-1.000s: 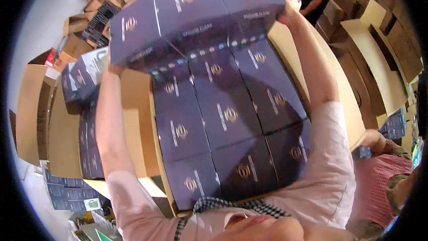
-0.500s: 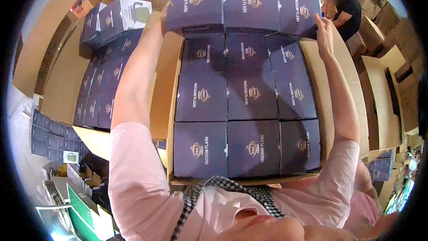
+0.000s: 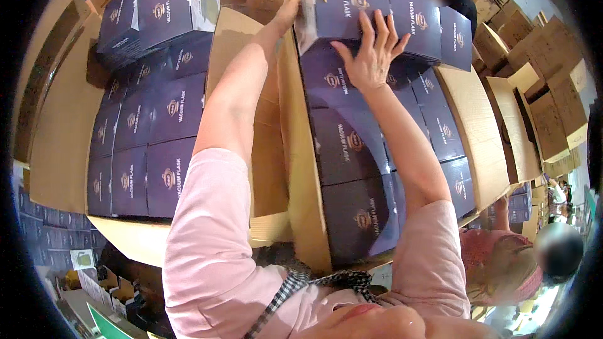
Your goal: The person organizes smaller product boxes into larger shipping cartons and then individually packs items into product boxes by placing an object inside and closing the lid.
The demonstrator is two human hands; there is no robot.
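Observation:
A row of dark blue boxes (image 3: 348, 0) with gold emblems lies across the far end of an open brown carton (image 3: 308, 238). My right hand (image 3: 375, 56) rests on the near face of the row's leftmost box, its fingers spread wide. Against that box's left side is my left hand (image 3: 289, 11), fingers stretched out along it; their tips are partly hard to see. Under the row, more matching boxes (image 3: 348, 141) fill the carton in close rows. My right forearm hides some of them.
To the left stands another open carton (image 3: 59, 144) packed with matching boxes (image 3: 173, 110), with two boxes (image 3: 166, 9) on top. A person in black (image 3: 461, 9) is at the far right, another in pink (image 3: 502, 267) at the near right. Cartons (image 3: 546, 56) pile up behind.
My right hand has moved from the row's right end to the leftmost box's face. The rightmost box now sits apart in line from the others. The view has shifted left.

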